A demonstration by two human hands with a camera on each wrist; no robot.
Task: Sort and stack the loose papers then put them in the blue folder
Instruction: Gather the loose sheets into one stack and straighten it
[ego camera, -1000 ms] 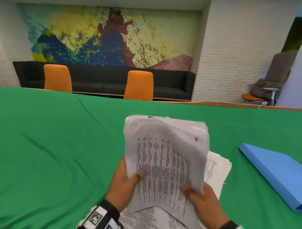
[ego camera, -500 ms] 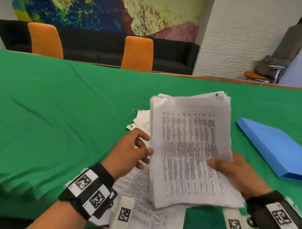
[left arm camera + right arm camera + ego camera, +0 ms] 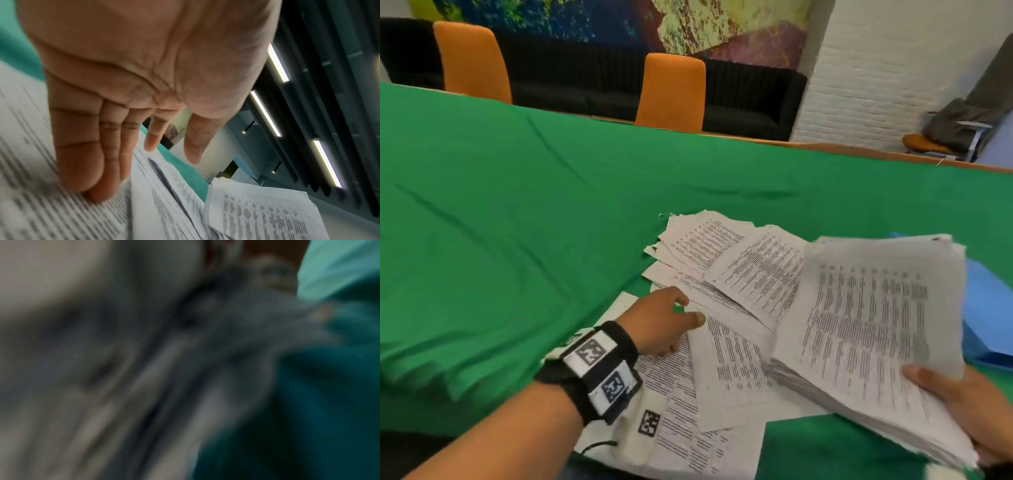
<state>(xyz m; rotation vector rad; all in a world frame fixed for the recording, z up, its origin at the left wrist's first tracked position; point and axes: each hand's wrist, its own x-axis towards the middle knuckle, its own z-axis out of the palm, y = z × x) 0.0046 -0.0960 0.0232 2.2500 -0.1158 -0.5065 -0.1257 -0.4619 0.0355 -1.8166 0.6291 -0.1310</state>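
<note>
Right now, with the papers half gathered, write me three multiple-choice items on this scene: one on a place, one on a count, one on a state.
1. Where is the flat blue folder?
A. Behind the thick held stack of printed papers, on the right
B. On the black sofa
C. Under the left wrist

2. How many orange chair backs stand beyond the green table cloth?
A. One
B. Two
C. Four

3. What is the left hand doing?
A. Gripping the blue folder
B. Curled into an empty fist
C. Fingers out straight, tips on the loose printed sheets

Key: 1 A, blue shows past the far and right edges of the stack that the right hand grips. 2 B, two backs show at the far edge. 3 C, the left wrist view shows straight fingers meeting the paper.
</note>
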